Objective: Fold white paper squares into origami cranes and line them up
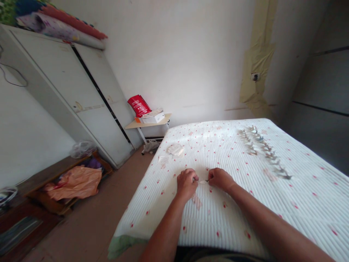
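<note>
Left hand [187, 183] is pinching one end of a small pale piece [203, 182]; right hand [220, 178] is pinching the other. Between them, I'm apparently steadying it; moving calls for matched fingertips. Farther right, small figures [260, 138] are forming rows.

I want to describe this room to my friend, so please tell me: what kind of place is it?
It is probably a bedroom in a home. A wide bed or mattress with a ribbed, dotted cover fills the middle, and a tall cabinet with rolled mats on top stands by the wall.
</note>
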Motion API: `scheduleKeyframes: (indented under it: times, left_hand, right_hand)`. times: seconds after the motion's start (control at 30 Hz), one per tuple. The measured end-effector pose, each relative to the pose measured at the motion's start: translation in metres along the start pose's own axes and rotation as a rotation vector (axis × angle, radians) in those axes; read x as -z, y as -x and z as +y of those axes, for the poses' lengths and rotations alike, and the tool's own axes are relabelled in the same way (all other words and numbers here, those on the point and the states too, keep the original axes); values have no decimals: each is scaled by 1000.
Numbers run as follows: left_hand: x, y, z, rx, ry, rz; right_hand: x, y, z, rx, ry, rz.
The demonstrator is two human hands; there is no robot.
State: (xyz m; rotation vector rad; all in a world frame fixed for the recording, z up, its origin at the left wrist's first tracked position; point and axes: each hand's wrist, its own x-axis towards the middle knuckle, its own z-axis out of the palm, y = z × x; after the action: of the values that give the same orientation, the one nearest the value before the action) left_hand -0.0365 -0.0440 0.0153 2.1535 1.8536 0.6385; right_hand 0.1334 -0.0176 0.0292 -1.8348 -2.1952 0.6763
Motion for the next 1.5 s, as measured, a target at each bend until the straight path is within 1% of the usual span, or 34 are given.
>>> scheduleKeyframes:
  times: [0.1, 0.2, 0.33, 0.43, 0.6, 0.8, 1.03, 1.1, 1.2, 1.27, 1.4, 1.5]
  left_hand:
    - [1, 0, -2, 16, 58, 14]
    - [-1, 1, 4, 31, 80, 32]
    - [-4, 3, 19, 69, 11, 44]
    - [-4, 2, 25, 108, -33, 29]
    - [-4, -1, 23, 127, -39, -13]
    - [-5, 0, 20, 107, -35, 3]
    - [-6, 2, 21, 86, -10, 46]
    - [-7, 2, 21, 101, -15, 42]
    - [-7, 1, 22, 124, -26, 33]
    - [-7, 1, 21, 121, -25, 34]
    - [-7, 0, 22, 123, -26, 24]
    - [-7, -2, 24, 146, -30, 24]
  right_hand:
    - [1, 0, 0, 4, -2, -5]
    - [0, -1, 1, 10, -6, -7]
    - [-1, -3, 2, 16, -6, -12]
    - [-1, -3, 2, 24, -8, -9]
    - [-1, -3, 5, 37, -21, 0]
    - [3, -4, 15, 26, -58, -15]
    - [18, 5, 21, 0, -138, -52]
    - [19, 6, 20, -20, -191, -16]
    - [13, 6, 15, -11, -252, 89]
    - [7, 5, 10, 9, -182, 67]
    - [-2, 6, -2, -58, 18, 93]
    - [-2, 8, -5, -60, 58, 85]
